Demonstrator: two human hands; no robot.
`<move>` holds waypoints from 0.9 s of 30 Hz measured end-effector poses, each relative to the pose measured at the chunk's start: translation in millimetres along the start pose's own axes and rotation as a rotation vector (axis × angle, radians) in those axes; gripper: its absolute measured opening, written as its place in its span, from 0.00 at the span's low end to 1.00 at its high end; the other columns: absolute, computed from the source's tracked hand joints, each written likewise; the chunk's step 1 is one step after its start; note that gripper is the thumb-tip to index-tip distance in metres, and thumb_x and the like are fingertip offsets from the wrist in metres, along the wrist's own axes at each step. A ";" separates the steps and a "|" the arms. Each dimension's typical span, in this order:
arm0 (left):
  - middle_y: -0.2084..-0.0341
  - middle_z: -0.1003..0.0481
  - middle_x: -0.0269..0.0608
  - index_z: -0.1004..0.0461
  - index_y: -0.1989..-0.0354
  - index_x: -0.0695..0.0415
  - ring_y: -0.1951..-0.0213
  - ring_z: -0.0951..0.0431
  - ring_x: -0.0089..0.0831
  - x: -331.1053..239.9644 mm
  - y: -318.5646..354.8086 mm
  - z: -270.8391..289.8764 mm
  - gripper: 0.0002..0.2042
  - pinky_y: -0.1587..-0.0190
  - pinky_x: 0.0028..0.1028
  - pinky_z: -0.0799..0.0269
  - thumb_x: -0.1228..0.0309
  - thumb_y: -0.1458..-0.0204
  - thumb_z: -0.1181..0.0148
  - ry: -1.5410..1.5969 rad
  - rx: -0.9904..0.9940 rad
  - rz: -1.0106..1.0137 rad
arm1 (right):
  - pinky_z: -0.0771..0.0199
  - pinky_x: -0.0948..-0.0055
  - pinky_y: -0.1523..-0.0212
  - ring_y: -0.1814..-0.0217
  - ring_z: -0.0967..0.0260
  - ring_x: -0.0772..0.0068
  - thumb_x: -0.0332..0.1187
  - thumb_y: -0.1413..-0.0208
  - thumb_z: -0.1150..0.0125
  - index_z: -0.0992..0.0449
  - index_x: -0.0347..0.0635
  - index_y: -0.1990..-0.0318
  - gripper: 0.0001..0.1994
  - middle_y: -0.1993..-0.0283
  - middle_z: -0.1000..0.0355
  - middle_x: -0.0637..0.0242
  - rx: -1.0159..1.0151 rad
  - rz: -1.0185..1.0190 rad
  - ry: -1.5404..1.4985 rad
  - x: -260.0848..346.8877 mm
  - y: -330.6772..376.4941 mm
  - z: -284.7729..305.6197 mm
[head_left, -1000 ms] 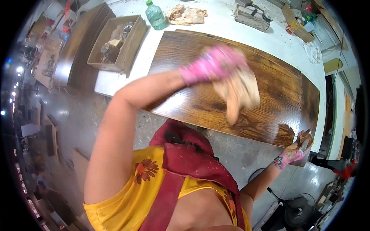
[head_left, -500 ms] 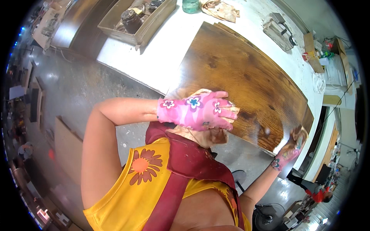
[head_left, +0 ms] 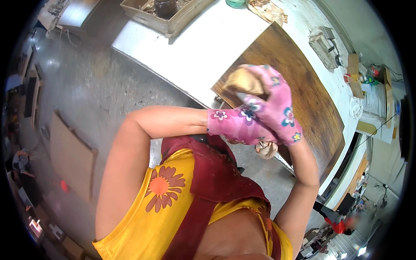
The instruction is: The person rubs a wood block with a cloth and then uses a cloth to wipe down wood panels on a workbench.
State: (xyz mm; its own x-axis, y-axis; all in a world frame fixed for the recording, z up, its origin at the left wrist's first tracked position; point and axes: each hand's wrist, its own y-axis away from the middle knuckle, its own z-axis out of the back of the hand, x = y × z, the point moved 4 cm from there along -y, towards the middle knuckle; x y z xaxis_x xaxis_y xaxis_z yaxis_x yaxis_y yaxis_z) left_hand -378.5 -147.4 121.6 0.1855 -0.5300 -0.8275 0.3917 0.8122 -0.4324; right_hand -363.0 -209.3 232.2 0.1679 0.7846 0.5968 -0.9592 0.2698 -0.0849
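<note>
Both my hands wear pink gloves with flower prints. My right hand [head_left: 279,104] is over the left part of a brown wood-grain board [head_left: 314,95], closed around a folded tan cloth [head_left: 245,82]. Crossing beneath it near the board's front edge, my left hand [head_left: 242,125] is partly covered by my right wrist. A crumpled beige cloth [head_left: 266,149] pokes out below its fingers, which look curled round it. The board lies flat on a white-topped table [head_left: 190,60], its dark grain glossy.
A shallow box [head_left: 173,28] with a dark jar [head_left: 165,8] stands at the far left of the table. Beyond the board lie a crumpled cloth [head_left: 268,12] and a grey block-like tool [head_left: 323,45]. A flat panel [head_left: 71,156] is on the floor at left.
My right hand has swept from the board's right near corner to its left side, over my left hand. My left hand has shifted slightly right, and the view has turned a little.
</note>
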 end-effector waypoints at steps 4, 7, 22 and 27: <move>0.43 0.38 0.38 0.36 0.43 0.55 0.43 0.37 0.24 -3.4 13.7 -7.6 0.17 0.42 0.27 0.38 0.71 0.41 0.52 0.352 -0.083 0.079 | 0.32 0.59 0.52 0.54 0.35 0.53 0.35 0.60 0.36 0.31 0.48 0.48 0.26 0.59 0.32 0.57 0.121 0.159 0.113 14.6 -14.4 -21.7; 0.41 0.39 0.37 0.41 0.39 0.54 0.41 0.38 0.24 19.3 31.1 -17.0 0.20 0.40 0.26 0.40 0.67 0.39 0.55 0.724 -0.095 0.228 | 0.33 0.59 0.53 0.54 0.35 0.54 0.35 0.60 0.36 0.31 0.48 0.50 0.25 0.60 0.32 0.58 0.165 0.197 0.187 20.9 -21.0 -27.7; 0.48 0.31 0.35 0.29 0.52 0.41 0.46 0.32 0.34 -32.4 -16.8 27.5 0.19 0.37 0.47 0.49 0.67 0.57 0.47 -0.544 -0.052 -0.103 | 0.27 0.65 0.53 0.57 0.30 0.62 0.42 0.52 0.38 0.28 0.45 0.52 0.20 0.62 0.30 0.58 -0.079 0.004 0.425 -64.7 -81.2 19.2; 0.48 0.30 0.35 0.28 0.52 0.41 0.48 0.30 0.34 -33.9 -17.9 26.8 0.19 0.38 0.46 0.47 0.68 0.55 0.47 -0.539 -0.083 -0.117 | 0.28 0.69 0.52 0.55 0.29 0.64 0.44 0.51 0.37 0.29 0.44 0.48 0.23 0.56 0.28 0.58 -0.231 -0.237 0.501 -140.8 -123.7 58.5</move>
State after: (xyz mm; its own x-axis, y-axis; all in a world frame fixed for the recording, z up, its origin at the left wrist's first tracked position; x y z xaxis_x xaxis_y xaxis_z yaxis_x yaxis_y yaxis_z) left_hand -367.6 -150.6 167.0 0.5884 -0.6498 -0.4812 0.3691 0.7453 -0.5553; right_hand -281.3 -385.9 205.3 0.5117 0.8408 0.1768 -0.8176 0.5397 -0.2007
